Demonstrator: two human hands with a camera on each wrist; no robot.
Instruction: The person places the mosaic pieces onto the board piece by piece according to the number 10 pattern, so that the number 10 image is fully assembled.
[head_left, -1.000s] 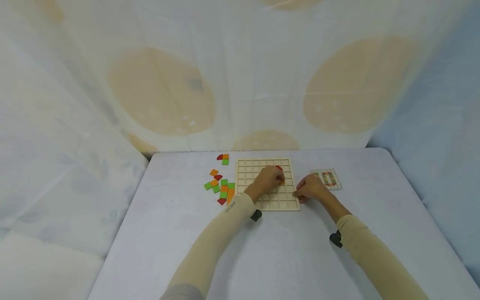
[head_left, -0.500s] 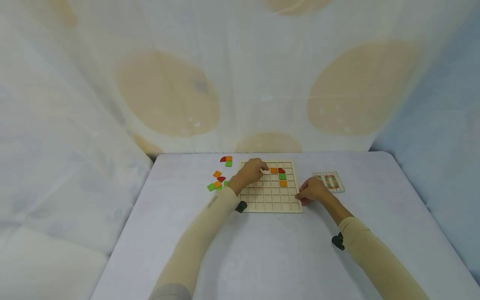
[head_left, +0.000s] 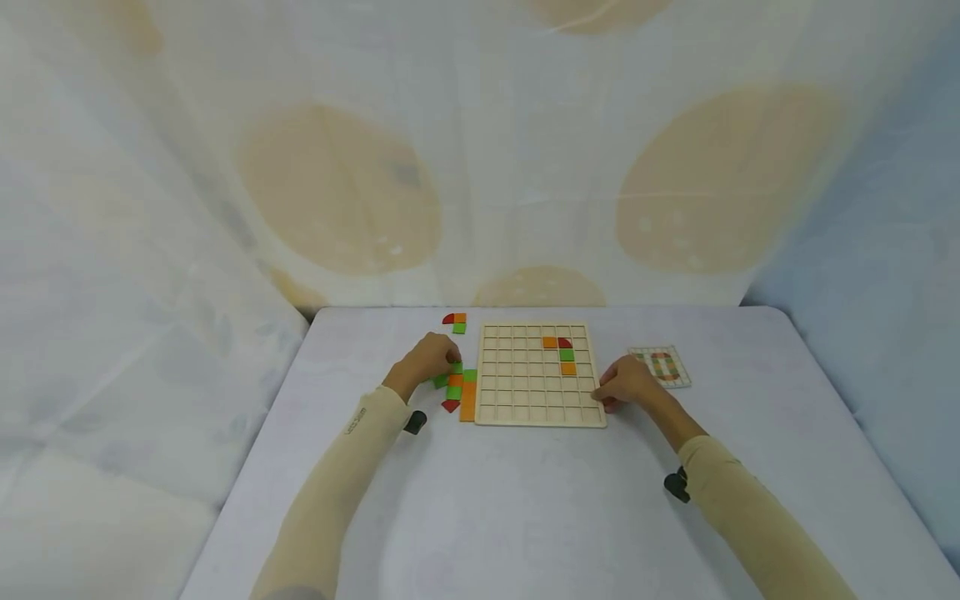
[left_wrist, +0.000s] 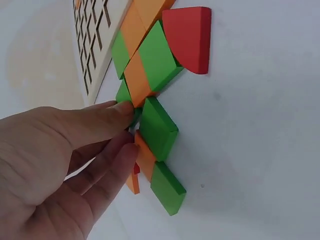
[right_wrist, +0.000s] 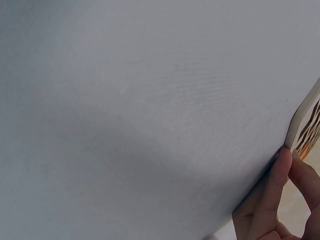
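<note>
The wooden grid board point(head_left: 540, 375), near the worktop's far edge, is kept steady by the right hand point(head_left: 626, 385) pinching its right side, while loose tiles point(left_wrist: 157, 127) beside its left side are touched by the left hand's point(head_left: 427, 360) nearly straight fingers point(left_wrist: 107, 117).

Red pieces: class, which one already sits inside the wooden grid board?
The red quarter-round in the grid board, beside an orange square and above a green one. The other red pieces lie on the table left of the board.
</note>
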